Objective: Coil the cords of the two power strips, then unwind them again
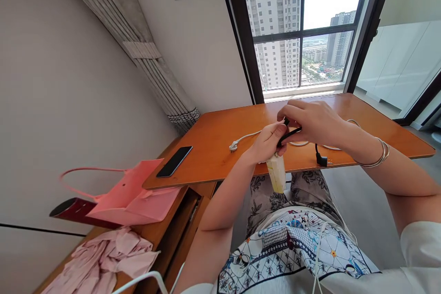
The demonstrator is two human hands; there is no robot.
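My left hand (267, 141) is closed at the table's front edge, around a black cable (289, 135). Below its fingers hangs a pale yellow, box-shaped piece (276, 173); whether this hand grips it too is partly hidden. From above, my right hand (312, 121) pinches the same black cable, its fingertips touching the left hand. A black plug (321, 160) with a cord lies under my right wrist. Left of my hands, a white plug (233, 145) rests on the wooden table (210, 147), its white cord running behind them.
A phone (174, 161) lies on the table's left end. Lower left, a pink bag (138, 197), a dark red cylinder (77, 211) and a crumpled pink cloth (113, 257) occupy a wooden cabinet (172, 234). A window (301, 33) stands behind the table, a gathered curtain (151, 62) left of it.
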